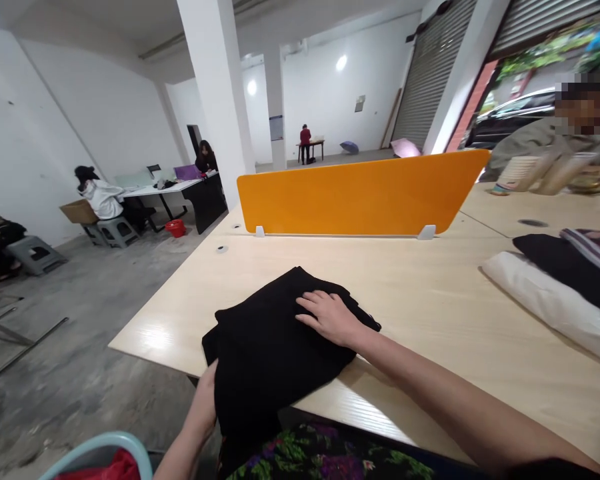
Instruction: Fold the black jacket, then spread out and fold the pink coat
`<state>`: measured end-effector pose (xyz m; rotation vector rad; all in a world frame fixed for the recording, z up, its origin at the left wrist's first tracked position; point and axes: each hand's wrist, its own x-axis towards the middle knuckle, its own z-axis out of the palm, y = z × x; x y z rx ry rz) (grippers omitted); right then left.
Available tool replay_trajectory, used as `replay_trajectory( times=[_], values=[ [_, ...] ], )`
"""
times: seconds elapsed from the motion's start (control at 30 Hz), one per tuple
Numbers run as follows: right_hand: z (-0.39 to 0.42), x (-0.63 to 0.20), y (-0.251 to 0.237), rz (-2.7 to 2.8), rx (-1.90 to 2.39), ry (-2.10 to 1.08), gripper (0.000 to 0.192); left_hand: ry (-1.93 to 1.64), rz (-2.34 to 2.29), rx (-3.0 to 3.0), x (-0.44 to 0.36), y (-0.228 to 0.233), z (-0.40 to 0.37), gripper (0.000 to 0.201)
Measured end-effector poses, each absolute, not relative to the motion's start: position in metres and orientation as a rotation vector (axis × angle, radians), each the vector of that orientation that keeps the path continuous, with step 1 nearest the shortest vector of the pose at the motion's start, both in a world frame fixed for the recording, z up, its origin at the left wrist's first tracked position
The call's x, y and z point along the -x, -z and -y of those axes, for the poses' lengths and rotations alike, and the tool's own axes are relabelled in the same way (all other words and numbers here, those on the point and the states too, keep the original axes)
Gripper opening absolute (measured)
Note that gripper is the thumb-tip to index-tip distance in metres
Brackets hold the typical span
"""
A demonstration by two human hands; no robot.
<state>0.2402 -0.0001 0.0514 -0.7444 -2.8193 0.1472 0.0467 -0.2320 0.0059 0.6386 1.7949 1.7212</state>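
"Where's the black cloth (pixel 275 347)?"
"On the desk (pixel 420 300), overhanging its near edge, beneath the right hand (pixel 333 319), whose fingers (pixel 310 307) are slightly spread."
"Left hand (pixel 209 387)?"
"At the cloth's left edge; fingers hidden, grip I can't tell."

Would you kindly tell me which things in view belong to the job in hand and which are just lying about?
In use: black cloth; right hand on it; left hand at its edge; table.
Seemingly lying about: cups; red bucket; pink umbrella.

Right grip (pixel 330 319) palm-down, left grip (pixel 209 390) partly hidden
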Motion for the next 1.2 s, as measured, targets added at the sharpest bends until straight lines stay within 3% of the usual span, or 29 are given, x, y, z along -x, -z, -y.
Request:
replay_trajectory(
  times=[0.1, 0.23, 0.27, 0.4, 0.47, 0.63, 0.7, 0.83, 0.93, 1.07, 1.2],
  values=[
    [0.002, -0.231, -0.048, 2.817, 0.483, -0.239, 0.057, -1.795, -1.719, -0.455, -0.051, -0.023, 0.245, 0.059],
    [0.004, -0.214, -0.043, 2.931, 0.266, -0.444, 0.060, -1.631, -2.095, -0.673, -0.065, -0.035, 0.229, 0.081],
    [0.004, -0.210, -0.042, 2.954, 0.241, -0.493, 0.059, -1.599, -2.196, -0.751, -0.068, -0.036, 0.224, 0.077],
    [-0.011, -0.199, -0.037, 2.982, 0.171, -0.504, 0.056, -1.711, -2.427, -0.946, -0.071, -0.028, 0.215, 0.032],
    [-0.023, -0.194, -0.030, 2.961, 0.142, -0.406, 0.055, -1.638, -2.595, -0.944, -0.067, -0.020, 0.217, 0.027],
    [-0.045, -0.178, -0.005, 3.008, 0.205, -0.366, 0.052, -0.870, -2.920, -0.783, -0.055, -0.004, 0.220, 0.022],
    [-0.045, -0.175, 0.000, 3.009, 0.207, -0.363, 0.052, -0.766, -2.943, -0.767, -0.054, -0.004, 0.219, 0.025],
    [-0.041, -0.184, -0.004, 2.845, 0.395, -0.300, 0.058, -0.963, -2.990, -0.787, -0.056, -0.009, 0.228, 0.045],
    [-0.049, -0.209, -0.012, 2.590, 0.802, -0.364, 0.067, -1.189, -2.922, -0.747, -0.053, -0.005, 0.241, 0.061],
    [-0.064, -0.249, -0.022, 2.376, 1.272, -0.848, 0.077, -1.494, -2.633, -0.529, -0.052, 0.005, 0.250, 0.071],
    [-0.049, -0.266, -0.022, 2.204, 1.240, -1.262, 0.064, -1.738, -2.235, -0.285, -0.064, -0.002, 0.247, 0.071]
  ],
)
